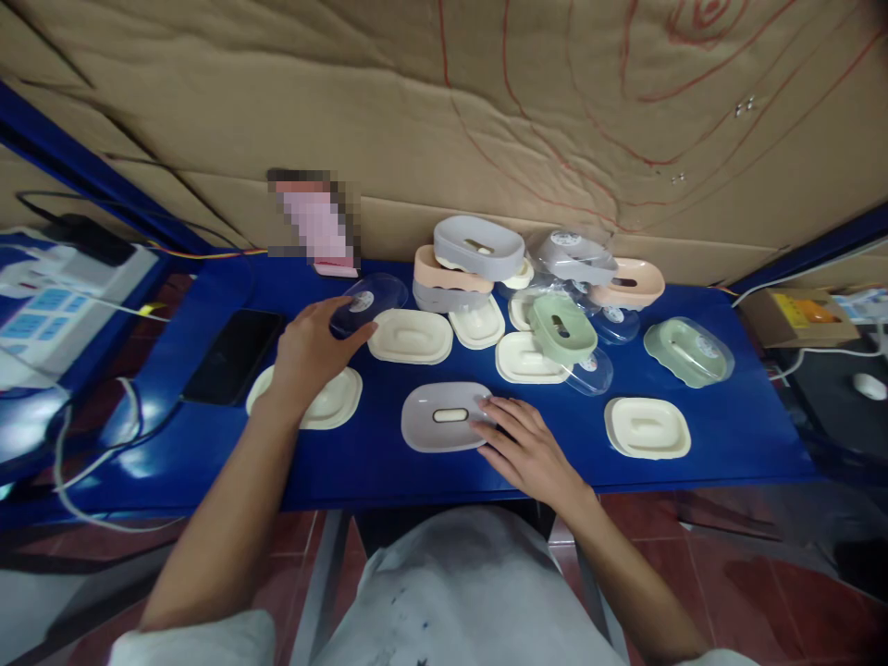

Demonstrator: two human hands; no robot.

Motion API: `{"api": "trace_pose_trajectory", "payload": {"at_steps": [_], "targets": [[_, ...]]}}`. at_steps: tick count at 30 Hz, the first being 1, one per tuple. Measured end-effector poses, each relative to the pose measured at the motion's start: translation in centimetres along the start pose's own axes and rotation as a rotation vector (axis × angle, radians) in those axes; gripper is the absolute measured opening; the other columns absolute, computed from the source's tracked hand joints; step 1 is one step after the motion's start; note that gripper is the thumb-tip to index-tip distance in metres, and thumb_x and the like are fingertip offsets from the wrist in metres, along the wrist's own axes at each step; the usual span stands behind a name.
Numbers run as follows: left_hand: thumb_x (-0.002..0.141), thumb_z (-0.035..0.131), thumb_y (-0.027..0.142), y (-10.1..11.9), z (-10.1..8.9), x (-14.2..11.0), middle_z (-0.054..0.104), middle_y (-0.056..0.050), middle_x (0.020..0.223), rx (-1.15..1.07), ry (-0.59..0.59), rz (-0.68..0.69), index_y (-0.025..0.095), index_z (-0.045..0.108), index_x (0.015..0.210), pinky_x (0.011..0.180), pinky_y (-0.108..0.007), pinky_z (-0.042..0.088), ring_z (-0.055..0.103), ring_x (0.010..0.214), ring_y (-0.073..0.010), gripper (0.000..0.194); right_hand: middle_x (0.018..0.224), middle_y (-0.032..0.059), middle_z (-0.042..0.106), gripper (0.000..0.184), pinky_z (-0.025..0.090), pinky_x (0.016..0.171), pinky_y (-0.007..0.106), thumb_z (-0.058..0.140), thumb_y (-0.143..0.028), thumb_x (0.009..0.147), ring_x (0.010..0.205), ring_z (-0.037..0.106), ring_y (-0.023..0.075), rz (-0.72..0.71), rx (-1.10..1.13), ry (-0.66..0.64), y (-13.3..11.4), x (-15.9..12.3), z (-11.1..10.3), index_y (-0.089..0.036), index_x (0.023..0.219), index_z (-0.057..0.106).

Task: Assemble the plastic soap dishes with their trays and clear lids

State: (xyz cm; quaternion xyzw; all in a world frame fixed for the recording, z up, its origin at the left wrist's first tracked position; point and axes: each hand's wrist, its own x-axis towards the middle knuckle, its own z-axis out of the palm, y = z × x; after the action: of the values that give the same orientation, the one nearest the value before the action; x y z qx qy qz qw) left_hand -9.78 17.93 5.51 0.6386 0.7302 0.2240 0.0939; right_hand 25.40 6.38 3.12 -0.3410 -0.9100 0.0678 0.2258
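My left hand (312, 350) grips a clear plastic lid (367, 301) just above the blue table (388, 458), over a cream insert tray (326, 400). My right hand (524, 444) lies with fingers spread on the right edge of a grey soap-dish base (440, 416) with an oval slot, near the table's front. Another cream insert (411, 335) lies just beyond the grey base.
Several soap-dish parts in grey, peach, green and cream pile up at the back (478, 248). A green dish under a clear lid (688, 351) and a cream insert (647, 427) lie right. A black phone (232, 356) lies left, a power strip (55, 305) and cables beyond it.
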Motion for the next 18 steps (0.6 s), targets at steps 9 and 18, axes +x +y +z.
{"api": "trace_pose_trajectory", "payload": {"at_steps": [9, 18], "targets": [[0.097, 0.073, 0.046, 1.7, -1.3, -11.1, 0.063, -0.007, 0.154, -0.444, 0.051, 0.2, 0.026, 0.066, 0.138, 0.119, -0.053, 0.052, 0.063, 0.14, -0.0303, 0.046, 0.175, 0.0175, 0.03, 0.09, 0.048, 0.121, 0.057, 0.07, -0.041, 0.102, 0.159, 0.039, 0.0338, 0.145, 0.167, 0.107, 0.6, -0.9, 0.4, -0.031, 0.173, 0.015], [0.098, 0.072, 0.029, 3.5, 1.7, -14.8, 0.048, -0.009, 0.167, -0.386, -0.147, 0.514, 0.03, 0.057, 0.149, 0.119, -0.046, 0.054, 0.058, 0.146, -0.03, 0.053, 0.173, 0.0082, 0.039, 0.076, 0.045, 0.127, 0.053, 0.061, -0.025, 0.108, 0.158, 0.041, 0.0275, 0.069, 0.136, 0.012, 0.5, -0.4, 0.1, -0.036, 0.172, 0.022]]}}
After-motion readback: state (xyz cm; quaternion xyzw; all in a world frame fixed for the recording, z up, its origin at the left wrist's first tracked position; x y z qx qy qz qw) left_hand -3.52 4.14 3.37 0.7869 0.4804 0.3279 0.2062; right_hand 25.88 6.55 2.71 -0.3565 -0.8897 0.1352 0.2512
